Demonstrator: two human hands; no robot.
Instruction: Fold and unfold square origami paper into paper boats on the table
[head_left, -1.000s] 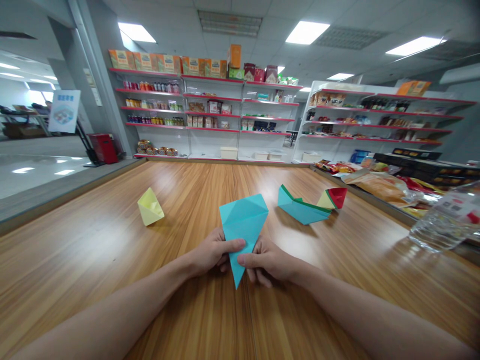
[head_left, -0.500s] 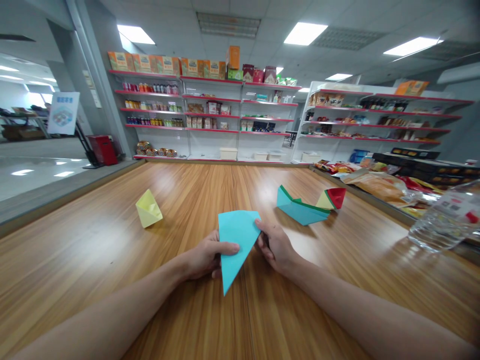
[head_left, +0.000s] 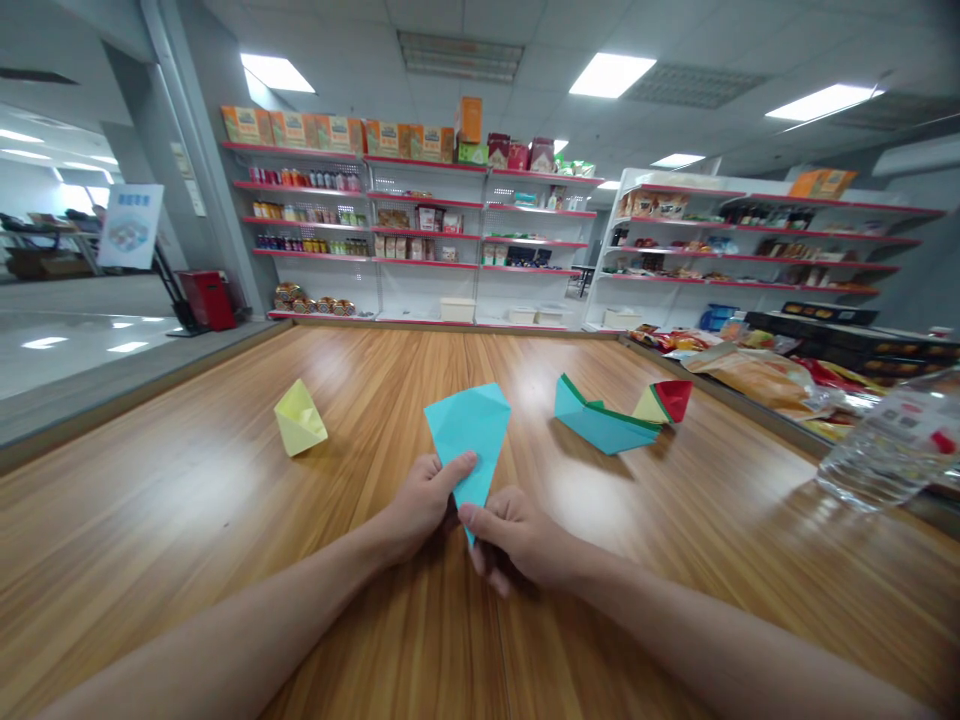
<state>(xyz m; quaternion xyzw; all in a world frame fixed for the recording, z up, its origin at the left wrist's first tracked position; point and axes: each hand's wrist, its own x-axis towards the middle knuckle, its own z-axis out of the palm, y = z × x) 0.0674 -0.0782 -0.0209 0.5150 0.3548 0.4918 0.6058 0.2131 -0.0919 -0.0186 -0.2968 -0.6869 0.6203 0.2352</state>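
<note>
A folded sheet of light-blue paper (head_left: 469, 425) is held up above the wooden table (head_left: 360, 640), its wide end away from me and its narrow point toward me. My left hand (head_left: 424, 505) grips its left side, thumb flat on top. Lower down, my right hand (head_left: 517, 540) pinches the paper close to the narrow tip, which is partly covered by the thumb. The fingers beneath the paper are mostly hidden. To the right lies a blue and green folded paper boat (head_left: 604, 425), and a yellow folded paper piece (head_left: 300, 420) stands on the left.
A red and yellow folded paper piece (head_left: 667, 402) sits behind the boat. At the right edge are a clear plastic bottle (head_left: 885, 450) and snack packets (head_left: 757, 375). Shelves of goods (head_left: 424, 210) line the wall beyond the table.
My right hand has moved from the paper's upper right corner down to its narrow tip. The paper has turned a little, and my left hand has shifted slightly forward with it.
</note>
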